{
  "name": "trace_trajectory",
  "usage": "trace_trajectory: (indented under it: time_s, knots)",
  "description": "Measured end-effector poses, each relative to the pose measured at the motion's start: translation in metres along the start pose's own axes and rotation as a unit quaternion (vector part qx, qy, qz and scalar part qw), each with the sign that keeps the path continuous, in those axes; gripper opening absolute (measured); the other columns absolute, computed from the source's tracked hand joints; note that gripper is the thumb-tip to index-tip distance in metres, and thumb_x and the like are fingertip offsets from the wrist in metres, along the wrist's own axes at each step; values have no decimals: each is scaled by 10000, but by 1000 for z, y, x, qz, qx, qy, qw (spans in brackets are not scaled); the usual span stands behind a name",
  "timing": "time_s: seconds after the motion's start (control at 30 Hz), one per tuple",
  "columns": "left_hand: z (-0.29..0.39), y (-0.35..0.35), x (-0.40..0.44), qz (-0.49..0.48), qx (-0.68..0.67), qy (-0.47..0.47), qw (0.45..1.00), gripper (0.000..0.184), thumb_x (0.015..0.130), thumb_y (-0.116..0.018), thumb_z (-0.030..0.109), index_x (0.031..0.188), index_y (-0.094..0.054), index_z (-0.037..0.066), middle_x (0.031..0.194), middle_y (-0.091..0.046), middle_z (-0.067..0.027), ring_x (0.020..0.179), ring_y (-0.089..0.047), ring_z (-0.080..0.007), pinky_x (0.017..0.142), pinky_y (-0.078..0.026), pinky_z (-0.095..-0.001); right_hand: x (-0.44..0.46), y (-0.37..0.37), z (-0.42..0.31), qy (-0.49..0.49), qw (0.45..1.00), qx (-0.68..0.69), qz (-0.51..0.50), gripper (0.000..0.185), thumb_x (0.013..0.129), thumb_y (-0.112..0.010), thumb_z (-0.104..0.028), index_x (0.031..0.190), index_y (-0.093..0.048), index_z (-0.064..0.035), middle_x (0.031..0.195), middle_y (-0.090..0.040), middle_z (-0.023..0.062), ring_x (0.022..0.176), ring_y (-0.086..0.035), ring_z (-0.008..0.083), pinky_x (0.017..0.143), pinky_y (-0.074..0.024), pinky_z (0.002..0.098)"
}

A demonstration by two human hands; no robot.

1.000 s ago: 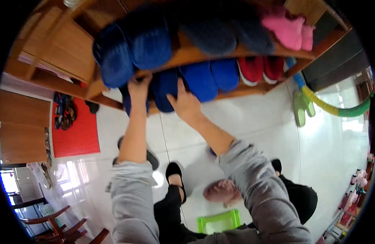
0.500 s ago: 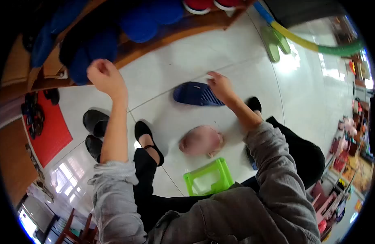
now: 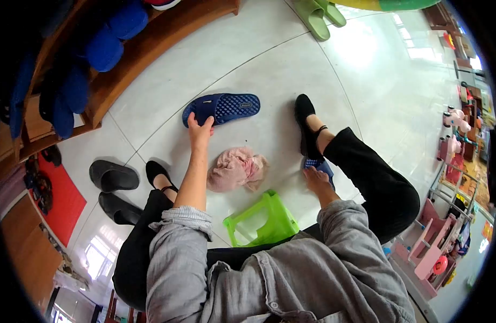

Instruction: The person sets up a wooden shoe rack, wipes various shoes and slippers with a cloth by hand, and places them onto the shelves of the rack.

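Note:
A navy slipper [image 3: 237,107] with a textured footbed lies sideways on the floor ahead of me. At its strap end, my left hand [image 3: 200,132] pinches the edge, thumb and fingers apart around it. Beside my right shoe, a second blue slipper [image 3: 326,168] is partly covered by my right hand [image 3: 318,183], whose fingers are curled onto it. Between my arms sits a crumpled pink cloth [image 3: 234,168]. Closer to me stands a small bright green stool [image 3: 277,218].
A wooden shoe rack [image 3: 132,70] holding blue slippers [image 3: 105,51] stands at upper left. Dark slippers [image 3: 113,176] lie by my left foot, near a red mat [image 3: 59,199]. Green slippers [image 3: 312,19] are at the top; a pink toy cart [image 3: 433,234] is at right.
My left hand has come down from beside the rack to the navy slipper. My right hand has left that slipper and dropped back to the second one. The view has shifted.

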State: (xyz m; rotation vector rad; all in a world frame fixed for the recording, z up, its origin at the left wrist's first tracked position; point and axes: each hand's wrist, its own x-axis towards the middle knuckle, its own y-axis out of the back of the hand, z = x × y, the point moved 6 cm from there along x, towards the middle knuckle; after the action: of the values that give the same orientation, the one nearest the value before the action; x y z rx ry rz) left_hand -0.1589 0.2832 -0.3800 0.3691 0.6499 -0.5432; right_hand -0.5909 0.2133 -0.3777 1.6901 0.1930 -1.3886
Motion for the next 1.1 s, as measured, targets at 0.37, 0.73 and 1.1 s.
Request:
trace_trajectory:
  time_s: [0.37, 0.73, 1.1]
  knots:
    - [9, 14, -6, -31, 16, 5, 999, 477, 783, -622, 111, 1237, -481, 76, 984, -559, -87, 609, -567, -114, 499, -450, -226, 12, 13, -30, 83, 996, -27, -17, 182, 781, -522, -136, 858, -674, -71, 908, -658, 136, 891, -629, 274, 768, -498, 378]
    - [35, 67, -75, 143, -124, -90, 978, 324, 858, -536, 123, 1162, -503, 15, 1015, -556, -71, 764, -540, -111, 606, -448, -230, -26, 243, -238, 373, 850, 214, 305, 177, 729, -544, -97, 882, -609, -39, 877, -623, 165, 801, -602, 329, 731, -491, 383]
    - [-42, 11, -101, 68, -1, -11, 998, 303, 830, -581, 136, 1101, -577, 0, 781, -609, -48, 611, -561, -92, 533, -481, -222, 48, 182, -151, 137, 879, 305, 340, 226, 733, -514, -34, 938, -596, -81, 893, -559, 148, 832, -568, 350, 726, -472, 419]
